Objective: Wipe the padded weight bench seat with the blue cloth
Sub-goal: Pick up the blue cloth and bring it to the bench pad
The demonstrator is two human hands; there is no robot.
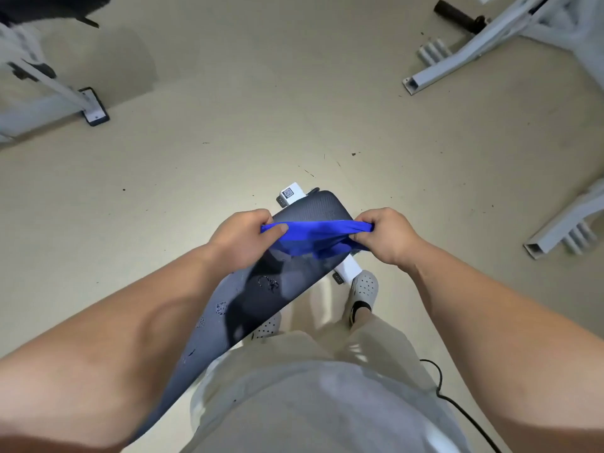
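Observation:
The dark padded bench seat [261, 295] runs from the lower left up to the frame's middle, with wet droplet marks on its surface. Above its far end I hold the blue cloth [313, 237] stretched between both hands. My left hand [243, 238] pinches the cloth's left end. My right hand [387, 233] grips its right end. The cloth hangs in the air just over the seat; whether it touches the pad I cannot tell.
White frame feet [425, 78] of gym machines stand on the beige floor at the upper right, right [549, 243] and upper left [93, 109]. The bench's white foot bar [348, 268] sticks out by my shoe. A black cable [457, 403] trails at the lower right.

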